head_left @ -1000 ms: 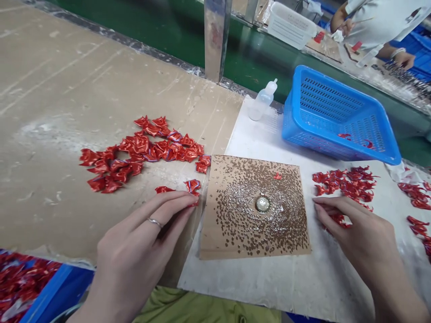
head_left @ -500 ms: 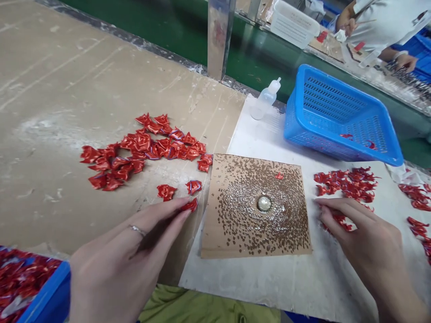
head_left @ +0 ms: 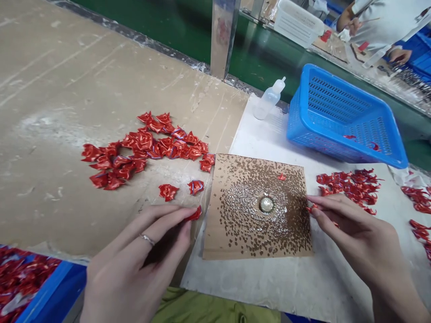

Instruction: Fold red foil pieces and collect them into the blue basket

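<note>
My left hand, a ring on one finger, pinches a small red folded piece at the left edge of a brown cardboard square. The square is speckled with glue drops around a shiny blob at its middle. My right hand pinches a tiny red piece at the square's right edge. A heap of red folded pieces lies on the table to the left. Smaller red pieces lie to the right.
A blue perforated basket stands at the back right, a small squeeze bottle beside it. A blue bin of red pieces sits at the lower left. A metal post rises behind. Another person works across the green belt.
My right hand lifted a tiny red piece from the right pile and moved it left to the cardboard's edge. My left hand picked up a red folded piece and drew back slightly.
</note>
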Motion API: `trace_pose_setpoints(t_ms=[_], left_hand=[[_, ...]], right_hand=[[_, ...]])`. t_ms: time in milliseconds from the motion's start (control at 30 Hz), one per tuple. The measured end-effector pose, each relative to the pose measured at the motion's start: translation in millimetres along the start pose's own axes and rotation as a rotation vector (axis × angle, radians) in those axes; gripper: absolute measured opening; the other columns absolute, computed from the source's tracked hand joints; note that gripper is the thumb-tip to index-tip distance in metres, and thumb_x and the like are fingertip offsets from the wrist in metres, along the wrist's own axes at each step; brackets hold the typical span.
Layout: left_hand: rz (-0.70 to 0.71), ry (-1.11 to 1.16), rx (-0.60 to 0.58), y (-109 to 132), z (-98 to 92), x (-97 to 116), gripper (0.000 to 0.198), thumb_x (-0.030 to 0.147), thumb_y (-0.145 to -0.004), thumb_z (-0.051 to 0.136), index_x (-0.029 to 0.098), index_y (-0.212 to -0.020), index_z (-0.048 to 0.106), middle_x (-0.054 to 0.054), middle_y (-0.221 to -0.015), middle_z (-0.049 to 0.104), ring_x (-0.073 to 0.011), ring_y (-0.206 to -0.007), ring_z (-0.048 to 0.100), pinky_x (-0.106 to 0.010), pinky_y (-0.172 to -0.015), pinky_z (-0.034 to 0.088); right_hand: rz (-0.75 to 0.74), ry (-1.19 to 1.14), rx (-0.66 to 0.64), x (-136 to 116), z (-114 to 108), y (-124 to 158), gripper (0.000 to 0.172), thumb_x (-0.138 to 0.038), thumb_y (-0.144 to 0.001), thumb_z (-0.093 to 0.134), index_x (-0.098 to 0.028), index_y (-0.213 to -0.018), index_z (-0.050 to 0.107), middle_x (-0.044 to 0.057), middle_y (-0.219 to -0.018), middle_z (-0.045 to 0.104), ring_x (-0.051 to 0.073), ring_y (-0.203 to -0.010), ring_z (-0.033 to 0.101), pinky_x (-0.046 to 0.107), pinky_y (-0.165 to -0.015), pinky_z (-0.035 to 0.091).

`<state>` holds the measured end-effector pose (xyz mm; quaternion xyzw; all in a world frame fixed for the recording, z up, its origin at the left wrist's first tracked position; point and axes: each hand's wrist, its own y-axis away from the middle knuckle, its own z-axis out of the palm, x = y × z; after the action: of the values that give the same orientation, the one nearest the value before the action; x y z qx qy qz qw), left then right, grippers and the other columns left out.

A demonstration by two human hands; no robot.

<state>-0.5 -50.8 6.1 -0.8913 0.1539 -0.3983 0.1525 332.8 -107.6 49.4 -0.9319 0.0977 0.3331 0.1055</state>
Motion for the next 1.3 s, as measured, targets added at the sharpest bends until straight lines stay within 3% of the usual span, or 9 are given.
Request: trace_pose_setpoints(t_ms=[167,367,533,667,900,1000,1067,1200,1300], left_hand=[[0.013,-0.123,0.026,1,-3.3,0,0.023,0.019,-0.095,0.069,0.031,-0.115,0.072,0.001,-0.110,0.073,-0.0186,-0.096,0.070,-0.036,-0.095,0.056],[0.067,-0.182,0.032,0,-0.3,-2,0.017,0.015,-0.095,0.067,0.023,-0.109,0.070,-0.003,-0.107,0.069,-0.0188,-0.097,0.067,-0.033,-0.093,0.053],[0.068,-0.254,-0.007,-3,6.7,7,0.013,0.015,-0.099,0.060,0.021,-0.108,0.068,-0.003,-0.111,0.067,-0.0153,-0.096,0.066,-0.026,-0.088,0.050],[0.091,-0.251,-0.070,-3,10.0,11,0.017,0.012,-0.102,0.053,0.020,-0.109,0.065,-0.006,-0.109,0.065,-0.0203,-0.099,0.064,-0.032,-0.092,0.048],[0.160,-0.235,-0.081,0,13.4,7,0.026,0.009,-0.099,0.053,0.021,-0.117,0.067,-0.009,-0.108,0.066,-0.0264,-0.099,0.061,-0.040,-0.093,0.046],[0.169,-0.224,-0.048,1,11.6,7,0.033,0.005,-0.098,0.054,0.023,-0.123,0.066,-0.008,-0.109,0.064,-0.0247,-0.099,0.061,-0.038,-0.092,0.048],[0.174,-0.232,-0.048,1,9.6,7,0.035,0.003,-0.097,0.054,0.021,-0.124,0.066,-0.009,-0.108,0.061,-0.0250,-0.097,0.059,-0.038,-0.090,0.047],[0.212,-0.286,-0.119,1,8.5,5,0.027,0.007,-0.099,0.050,0.019,-0.115,0.068,-0.010,-0.100,0.058,-0.0270,-0.092,0.055,-0.041,-0.083,0.044],[0.241,-0.324,-0.123,-2,13.0,4,0.022,0.008,-0.100,0.049,0.019,-0.109,0.066,-0.009,-0.095,0.061,-0.0275,-0.089,0.055,-0.042,-0.080,0.043]], right_hand=[[0.022,-0.220,-0.062,-30,12,-11,0.017,-0.025,-0.089,0.076,-0.035,-0.099,0.086,0.001,-0.094,0.081,0.018,-0.079,0.076,0.025,-0.068,0.066],[-0.011,-0.177,-0.120,-46,24,-21,0.016,-0.023,-0.089,0.075,-0.032,-0.095,0.086,0.000,-0.096,0.084,0.020,-0.084,0.079,0.029,-0.077,0.067],[-0.121,-0.089,-0.155,-52,34,-23,0.016,-0.020,-0.095,0.070,-0.024,-0.102,0.084,0.002,-0.086,0.079,0.015,-0.064,0.066,0.025,-0.052,0.051],[-0.205,-0.031,-0.148,-51,38,-23,0.016,-0.015,-0.097,0.068,-0.020,-0.104,0.082,0.001,-0.088,0.078,0.011,-0.057,0.057,0.024,-0.050,0.046],[-0.271,-0.027,-0.137,-51,44,-20,0.019,-0.011,-0.097,0.067,-0.020,-0.105,0.081,0.002,-0.095,0.080,0.013,-0.081,0.074,0.023,-0.066,0.055],[-0.191,-0.099,-0.100,-53,43,-19,0.019,-0.014,-0.095,0.070,-0.024,-0.103,0.083,0.001,-0.090,0.080,0.011,-0.064,0.065,0.023,-0.057,0.051],[-0.057,-0.190,-0.069,-53,39,-18,0.018,-0.019,-0.092,0.074,-0.029,-0.100,0.086,0.000,-0.086,0.080,0.010,-0.055,0.057,0.022,-0.052,0.048],[0.264,-0.444,-0.129,-48,30,-15,0.013,-0.032,-0.086,0.085,-0.039,-0.097,0.088,-0.001,-0.078,0.080,0.010,-0.060,0.062,0.016,-0.051,0.046],[0.426,-0.645,-0.220,-43,25,-13,0.015,-0.044,-0.081,0.093,-0.040,-0.096,0.088,-0.001,-0.077,0.079,0.008,-0.065,0.064,0.010,-0.057,0.049]])
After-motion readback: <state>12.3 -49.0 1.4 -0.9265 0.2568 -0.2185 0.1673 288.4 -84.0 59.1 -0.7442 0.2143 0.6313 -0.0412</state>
